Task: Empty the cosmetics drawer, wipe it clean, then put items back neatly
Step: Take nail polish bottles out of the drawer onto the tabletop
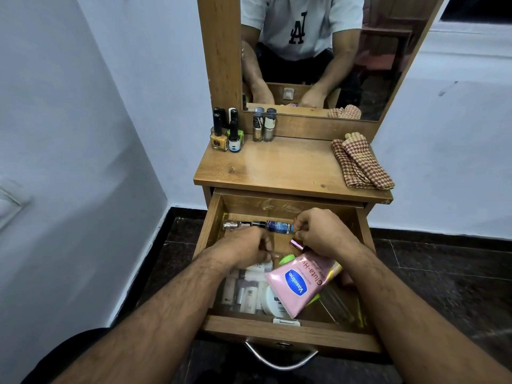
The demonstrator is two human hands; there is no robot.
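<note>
Beneath the wooden tabletop (279, 167), both hands are reaching into the open drawer (291, 332): right hand (318, 231) pinching a blue bottle (279, 226), left hand (243, 249) curled, its hold unclear.

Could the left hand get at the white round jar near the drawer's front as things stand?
Probably only partly: the white jar lies under the pink Vaseline tube, which covers its right side. The left hand sits just above it in the drawer, with the jar's left edge exposed.
</note>
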